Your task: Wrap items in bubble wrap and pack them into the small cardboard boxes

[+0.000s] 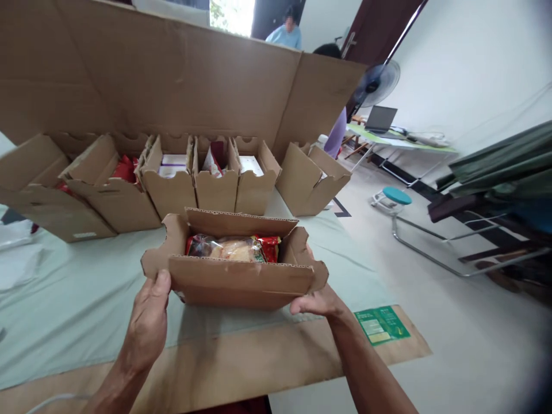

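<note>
Between my two hands is an open cardboard box (241,283), turned lengthwise across the table's front part. Inside it lie packaged snacks (235,249) in clear and red wrapping. My left hand (149,316) grips the box's left end, thumb up against the side and the other fingers hidden behind it. At the right end, my right hand (317,302) holds the lower corner, its thumb along the front face and its fingers mostly out of sight.
Behind stands a row of cardboard boxes (215,192) with red packets and white cartons inside, backed by a tall cardboard panel (194,75). Another box (308,187) stands apart at right. A pale green cloth (107,287) covers the table. A stool (397,196) is on the floor.
</note>
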Action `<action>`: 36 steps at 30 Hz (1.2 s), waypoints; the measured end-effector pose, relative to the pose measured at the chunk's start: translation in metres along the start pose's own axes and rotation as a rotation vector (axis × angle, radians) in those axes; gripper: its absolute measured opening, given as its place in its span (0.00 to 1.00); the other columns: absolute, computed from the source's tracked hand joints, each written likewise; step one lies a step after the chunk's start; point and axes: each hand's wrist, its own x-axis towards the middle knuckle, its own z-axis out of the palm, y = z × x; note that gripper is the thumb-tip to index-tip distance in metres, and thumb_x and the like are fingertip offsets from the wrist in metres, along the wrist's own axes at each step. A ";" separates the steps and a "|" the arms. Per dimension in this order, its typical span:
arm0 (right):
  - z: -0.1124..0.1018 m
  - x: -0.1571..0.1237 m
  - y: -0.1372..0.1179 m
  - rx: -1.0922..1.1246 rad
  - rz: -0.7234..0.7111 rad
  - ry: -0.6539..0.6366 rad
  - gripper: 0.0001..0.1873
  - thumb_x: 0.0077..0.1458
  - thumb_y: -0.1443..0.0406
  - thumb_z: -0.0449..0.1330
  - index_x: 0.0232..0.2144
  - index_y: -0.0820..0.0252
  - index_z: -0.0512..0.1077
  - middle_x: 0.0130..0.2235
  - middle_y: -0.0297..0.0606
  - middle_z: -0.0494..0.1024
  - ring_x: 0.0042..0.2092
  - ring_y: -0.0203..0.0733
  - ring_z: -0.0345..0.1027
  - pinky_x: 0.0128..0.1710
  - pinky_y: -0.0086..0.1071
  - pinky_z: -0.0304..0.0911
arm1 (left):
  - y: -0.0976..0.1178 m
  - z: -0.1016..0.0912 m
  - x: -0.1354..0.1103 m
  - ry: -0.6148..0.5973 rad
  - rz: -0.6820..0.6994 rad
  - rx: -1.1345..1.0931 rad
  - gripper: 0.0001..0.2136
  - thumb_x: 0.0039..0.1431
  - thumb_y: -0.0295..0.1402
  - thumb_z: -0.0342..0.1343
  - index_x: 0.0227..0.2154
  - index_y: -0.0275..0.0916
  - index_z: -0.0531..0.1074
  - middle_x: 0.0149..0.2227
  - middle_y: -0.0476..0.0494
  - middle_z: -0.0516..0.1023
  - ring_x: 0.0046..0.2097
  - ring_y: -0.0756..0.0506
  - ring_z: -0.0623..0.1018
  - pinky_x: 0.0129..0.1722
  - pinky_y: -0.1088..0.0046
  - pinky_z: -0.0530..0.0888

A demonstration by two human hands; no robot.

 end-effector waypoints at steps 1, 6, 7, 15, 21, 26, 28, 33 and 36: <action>0.000 0.004 -0.003 0.007 -0.017 -0.019 0.76 0.35 0.34 0.71 0.75 0.51 0.39 0.76 0.48 0.44 0.75 0.62 0.42 0.72 0.59 0.45 | 0.001 0.001 0.001 -0.005 -0.010 0.004 0.25 0.66 0.49 0.55 0.61 0.43 0.70 0.57 0.42 0.79 0.66 0.36 0.70 0.69 0.53 0.64; 0.002 -0.024 -0.019 -0.105 0.031 0.136 0.68 0.41 0.45 0.75 0.75 0.50 0.44 0.75 0.45 0.50 0.74 0.62 0.47 0.71 0.58 0.52 | 0.008 0.021 0.003 -0.164 -0.018 0.034 0.28 0.68 0.52 0.49 0.65 0.44 0.67 0.63 0.41 0.75 0.69 0.36 0.66 0.71 0.53 0.62; 0.001 -0.037 -0.019 -0.137 0.061 0.221 0.68 0.41 0.47 0.76 0.75 0.48 0.43 0.75 0.44 0.51 0.73 0.63 0.49 0.70 0.58 0.54 | 0.009 0.027 0.002 -0.205 -0.015 0.041 0.29 0.68 0.53 0.48 0.66 0.45 0.65 0.65 0.42 0.72 0.70 0.36 0.64 0.71 0.53 0.60; -0.015 -0.085 -0.013 -0.258 0.236 0.919 0.60 0.50 0.55 0.73 0.74 0.51 0.43 0.66 0.51 0.66 0.62 0.60 0.68 0.63 0.66 0.61 | -0.011 0.045 -0.016 -0.409 -0.071 0.406 0.33 0.67 0.51 0.52 0.71 0.51 0.54 0.74 0.38 0.54 0.73 0.30 0.57 0.69 0.38 0.56; -0.025 -0.029 -0.001 -0.332 0.162 0.964 0.62 0.46 0.53 0.75 0.72 0.54 0.43 0.70 0.55 0.59 0.65 0.56 0.64 0.64 0.58 0.60 | -0.058 0.044 -0.026 -0.391 0.069 0.633 0.27 0.63 0.44 0.55 0.63 0.42 0.68 0.71 0.31 0.61 0.70 0.29 0.63 0.64 0.39 0.67; -0.023 -0.001 0.014 -0.376 0.071 0.968 0.63 0.44 0.53 0.75 0.72 0.54 0.44 0.70 0.55 0.58 0.65 0.56 0.63 0.63 0.55 0.61 | -0.076 0.043 -0.033 -0.458 0.353 0.775 0.19 0.62 0.36 0.54 0.54 0.39 0.76 0.66 0.29 0.69 0.67 0.29 0.69 0.64 0.34 0.64; -0.022 0.002 0.015 -0.408 0.061 0.979 0.63 0.44 0.53 0.75 0.72 0.54 0.44 0.69 0.55 0.60 0.65 0.57 0.64 0.61 0.55 0.64 | -0.076 0.043 -0.037 -0.472 0.428 0.835 0.19 0.60 0.33 0.54 0.53 0.40 0.75 0.66 0.30 0.69 0.67 0.30 0.68 0.65 0.34 0.63; -0.017 0.013 0.014 -0.438 0.079 0.987 0.62 0.45 0.53 0.74 0.72 0.54 0.43 0.69 0.56 0.59 0.63 0.58 0.66 0.53 0.51 0.71 | -0.072 0.047 -0.043 -0.488 0.521 0.958 0.19 0.57 0.30 0.56 0.52 0.40 0.75 0.66 0.29 0.68 0.68 0.30 0.66 0.66 0.37 0.62; -0.015 0.031 0.020 -0.427 0.082 0.952 0.62 0.49 0.52 0.71 0.73 0.54 0.38 0.69 0.57 0.56 0.64 0.58 0.64 0.54 0.51 0.71 | -0.071 0.048 -0.043 -0.496 0.549 0.989 0.19 0.56 0.29 0.55 0.52 0.40 0.75 0.65 0.28 0.69 0.67 0.29 0.67 0.66 0.37 0.63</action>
